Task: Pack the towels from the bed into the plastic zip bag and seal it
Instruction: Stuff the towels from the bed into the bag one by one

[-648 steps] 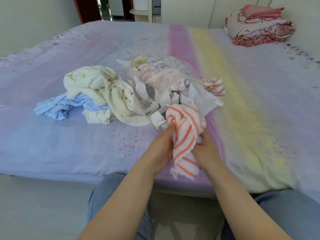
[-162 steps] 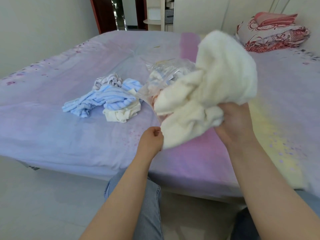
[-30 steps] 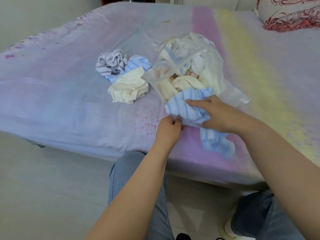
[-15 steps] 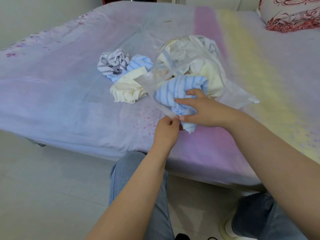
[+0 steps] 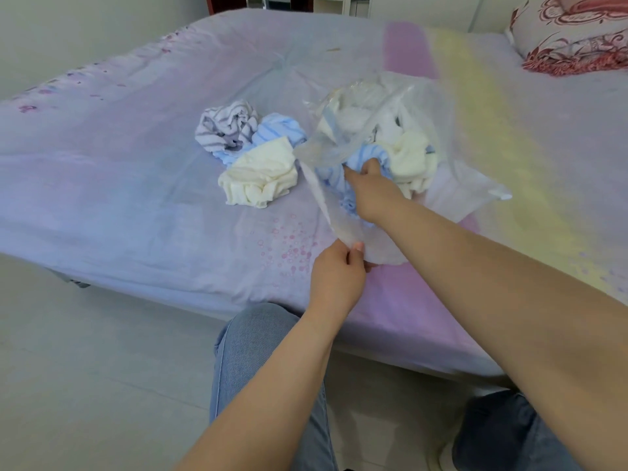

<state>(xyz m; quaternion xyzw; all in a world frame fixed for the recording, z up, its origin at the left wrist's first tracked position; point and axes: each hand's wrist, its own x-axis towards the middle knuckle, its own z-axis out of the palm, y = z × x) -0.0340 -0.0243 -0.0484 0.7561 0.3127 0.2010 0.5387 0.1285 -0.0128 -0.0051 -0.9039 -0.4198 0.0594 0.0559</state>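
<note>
Hands (image 5: 353,232) at zip bag (image 5: 438,107) mouth

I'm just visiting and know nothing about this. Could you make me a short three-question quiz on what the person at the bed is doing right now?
1. True or false: the plastic zip bag is already sealed.
2. How many towels lie loose on the bed outside the bag?
3. Which hand pushes the blue striped towel in: A left, B right?

Key
1. False; the left hand holds its mouth open.
2. Three: grey striped towel, light blue towel, cream towel.
3. B, the right hand.
</note>
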